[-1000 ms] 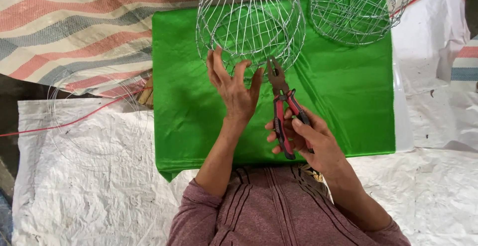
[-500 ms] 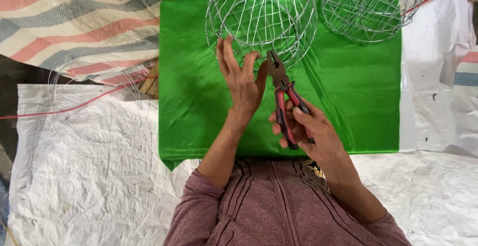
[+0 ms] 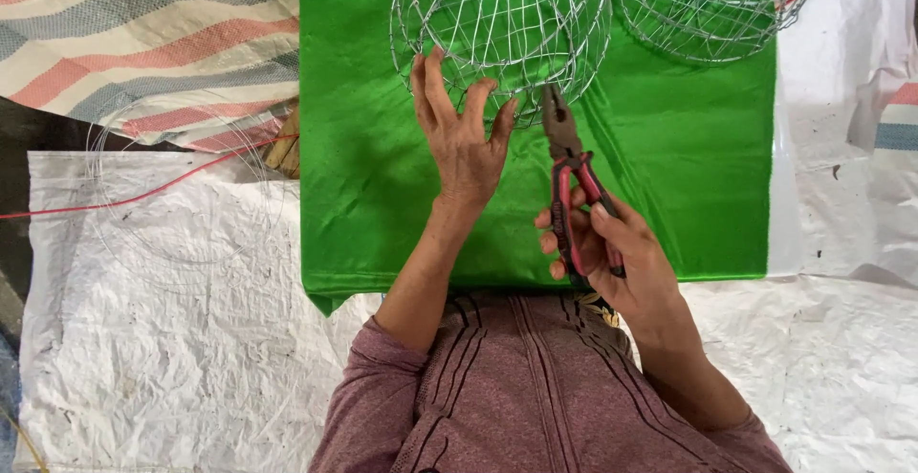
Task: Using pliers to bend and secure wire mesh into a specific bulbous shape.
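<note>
A round wire basket (image 3: 502, 28) stands on a green cloth (image 3: 382, 176) at the top middle. My left hand (image 3: 462, 138) rests against its near rim with the fingers spread and their tips on the wires. My right hand (image 3: 602, 248) grips red-and-black pliers (image 3: 569, 176) by the handles. The pliers' jaws point up at the basket's lower right rim, close to my left fingertips. Whether the jaws pinch a wire is too small to tell.
A second wire basket (image 3: 708, 4) sits on the cloth at the top right. A coil of thin wire (image 3: 182, 196) and a red cord (image 3: 124, 200) lie on white sacking (image 3: 143, 358) at the left. A striped tarp (image 3: 143, 43) covers the top left.
My left hand has slid up onto the basket's near rim. The pliers have risen with my right hand until the jaws reach the rim.
</note>
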